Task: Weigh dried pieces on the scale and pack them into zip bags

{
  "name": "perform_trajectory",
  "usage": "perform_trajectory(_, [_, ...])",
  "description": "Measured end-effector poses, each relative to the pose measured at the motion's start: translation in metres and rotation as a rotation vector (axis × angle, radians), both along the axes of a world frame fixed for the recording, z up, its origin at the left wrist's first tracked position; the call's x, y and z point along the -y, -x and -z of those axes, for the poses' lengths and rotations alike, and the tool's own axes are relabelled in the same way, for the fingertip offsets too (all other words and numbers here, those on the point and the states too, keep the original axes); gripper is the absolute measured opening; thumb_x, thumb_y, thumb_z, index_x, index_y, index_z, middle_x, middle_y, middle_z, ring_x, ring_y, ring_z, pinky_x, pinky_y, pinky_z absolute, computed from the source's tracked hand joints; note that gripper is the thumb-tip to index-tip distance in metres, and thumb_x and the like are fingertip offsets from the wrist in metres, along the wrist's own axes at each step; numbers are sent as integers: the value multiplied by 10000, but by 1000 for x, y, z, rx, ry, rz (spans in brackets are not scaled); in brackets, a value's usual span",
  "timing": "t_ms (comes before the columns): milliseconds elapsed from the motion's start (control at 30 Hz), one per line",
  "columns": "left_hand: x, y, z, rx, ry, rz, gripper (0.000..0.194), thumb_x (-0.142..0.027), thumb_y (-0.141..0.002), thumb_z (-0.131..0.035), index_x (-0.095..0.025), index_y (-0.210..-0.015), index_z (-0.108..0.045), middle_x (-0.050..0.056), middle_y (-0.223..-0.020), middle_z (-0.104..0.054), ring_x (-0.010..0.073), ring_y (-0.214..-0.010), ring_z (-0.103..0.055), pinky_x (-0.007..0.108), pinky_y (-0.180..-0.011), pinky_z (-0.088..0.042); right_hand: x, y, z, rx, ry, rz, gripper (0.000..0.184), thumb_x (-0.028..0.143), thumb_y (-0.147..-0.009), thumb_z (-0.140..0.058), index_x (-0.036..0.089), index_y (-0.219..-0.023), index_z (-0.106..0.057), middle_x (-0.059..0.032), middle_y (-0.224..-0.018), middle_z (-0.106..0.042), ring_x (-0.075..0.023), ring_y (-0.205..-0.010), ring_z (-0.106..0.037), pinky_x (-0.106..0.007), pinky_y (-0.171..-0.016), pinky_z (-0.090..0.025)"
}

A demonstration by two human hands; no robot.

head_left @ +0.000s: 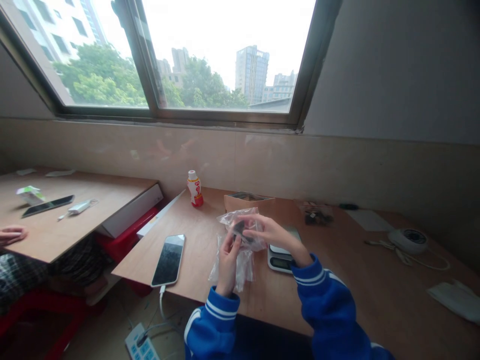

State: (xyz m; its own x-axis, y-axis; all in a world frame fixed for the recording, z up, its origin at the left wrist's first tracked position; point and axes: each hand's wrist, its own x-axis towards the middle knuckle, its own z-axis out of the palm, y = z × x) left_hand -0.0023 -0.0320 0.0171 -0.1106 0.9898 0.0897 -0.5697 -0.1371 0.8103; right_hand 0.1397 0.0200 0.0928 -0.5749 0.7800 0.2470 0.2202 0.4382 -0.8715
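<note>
Both my hands hold up a clear plastic bag above the wooden desk. My left hand grips the bag from below, and its lower part hangs down past that wrist. My right hand pinches the upper part from the right, with its fingers on a small dark object inside the bag. The plastic blurs that object, so I cannot tell what it is. Just below my right wrist sits a white digital kitchen scale.
A smartphone with a charging cable lies left of my hands. Behind them stand a small drink bottle and a cardboard tray. A white roll with cable lies right. On a separate table at left, a co-worker's hand shows.
</note>
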Motion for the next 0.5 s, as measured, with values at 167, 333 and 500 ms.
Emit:
perform_trajectory(167, [3, 1, -5, -45, 67, -84, 434, -333, -802, -663, -212, -1216, -615, 86, -1224, -650, 266, -1148, -591, 362, -938, -483, 2, 5, 5, 75, -116, 22, 414, 375, -781, -705, 289, -1181, -638, -63, -1092, -612, -210, -964, -590, -370, -893, -485])
perform_trajectory(333, [3, 0, -3, 119, 88, -56, 451, -303, -808, -662, -241, -1248, -584, 67, -1230, -647, 226, -1133, -603, 329, -947, -477, 1, 10, 16, -97, -45, 102, 304, 381, -761, -719, 205, -1008, -708, -62, -1000, -670, -214, -922, -630, -354, -842, -502])
perform_trajectory(500, [8, -1, -2, 290, 120, 10, 475, -273, -840, -626, -271, -1304, -522, 61, -1286, -610, 201, -1142, -599, 315, -967, -475, -3, 14, 25, -251, 106, 125, 309, 382, -744, -724, 178, -975, -706, -64, -963, -717, -218, -899, -669, -357, -827, -528])
